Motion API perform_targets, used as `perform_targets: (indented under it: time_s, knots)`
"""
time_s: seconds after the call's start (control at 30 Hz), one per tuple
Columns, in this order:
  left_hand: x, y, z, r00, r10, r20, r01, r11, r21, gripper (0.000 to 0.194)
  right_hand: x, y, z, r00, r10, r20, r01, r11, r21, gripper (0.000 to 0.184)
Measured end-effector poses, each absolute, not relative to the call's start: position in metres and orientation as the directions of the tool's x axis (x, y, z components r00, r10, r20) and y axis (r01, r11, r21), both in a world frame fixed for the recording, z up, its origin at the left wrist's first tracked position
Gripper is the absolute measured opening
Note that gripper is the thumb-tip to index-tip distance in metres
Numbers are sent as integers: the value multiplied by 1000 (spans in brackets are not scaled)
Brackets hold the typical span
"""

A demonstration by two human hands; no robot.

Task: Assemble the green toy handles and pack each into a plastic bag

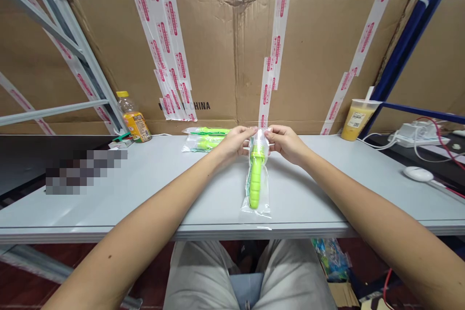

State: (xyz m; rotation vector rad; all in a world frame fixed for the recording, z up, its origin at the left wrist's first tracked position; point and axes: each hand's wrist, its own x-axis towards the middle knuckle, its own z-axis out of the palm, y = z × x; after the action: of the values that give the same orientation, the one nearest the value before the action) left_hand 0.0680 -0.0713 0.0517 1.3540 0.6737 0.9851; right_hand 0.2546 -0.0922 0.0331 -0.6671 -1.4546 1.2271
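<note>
A lime-green stick with a ribbed handle, sealed in a clear plastic bag (255, 179), lies lengthwise in front of me on the grey table. My left hand (235, 143) pinches the bag's far end from the left. From the other side, my right hand (285, 143) pinches the same end between thumb and finger. The bag's clear near end points toward the table's front edge. Behind my left hand lie more bagged green sticks (205, 143), partly covered by that hand. What the stick is for does not show.
A cardboard wall (214, 58) closes off the back. At the back left leans a yellow-capped drink bottle (136, 121); at the back right stands a lidded cup with a straw (358, 121). A power strip (417, 133) with cables and a white mouse-shaped object (418, 174) lie farther right.
</note>
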Motion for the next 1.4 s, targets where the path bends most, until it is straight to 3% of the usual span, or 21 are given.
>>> perform_targets:
  time_s: [0.17, 0.5, 0.7, 0.8, 0.9, 1.1, 1.4]
  knots:
    - [61, -67, 45, 652, 744, 148, -136, -78, 988, 45, 255, -94, 36, -278, 911, 305, -203, 254, -946, 34]
    - [65, -67, 43, 633, 745, 211, -246, -65, 967, 39, 254, -93, 33, -275, 935, 225, -315, 133, -940, 25]
    - [68, -65, 40, 608, 770, 193, -271, -27, 962, 30, 255, -88, 29, -261, 951, 164, -303, 81, -950, 32]
    - [58, -52, 47, 474, 861, 182, -289, -43, 956, 18, 262, -81, 28, -213, 975, 70, -282, 8, -960, 35]
    - [28, -32, 58, 191, 959, 209, -329, -138, 934, 10, 275, -72, 28, -163, 987, -2, -295, -51, -954, 37]
    - [-52, -8, 59, -172, 959, 223, -351, -271, 896, 11, 298, -62, 26, -72, 994, -78, -251, -93, -964, 36]
    - [-89, -1, 35, -283, 955, 91, -281, -173, 944, 17, 304, -58, 16, -78, 997, -23, -94, -31, -995, 32]
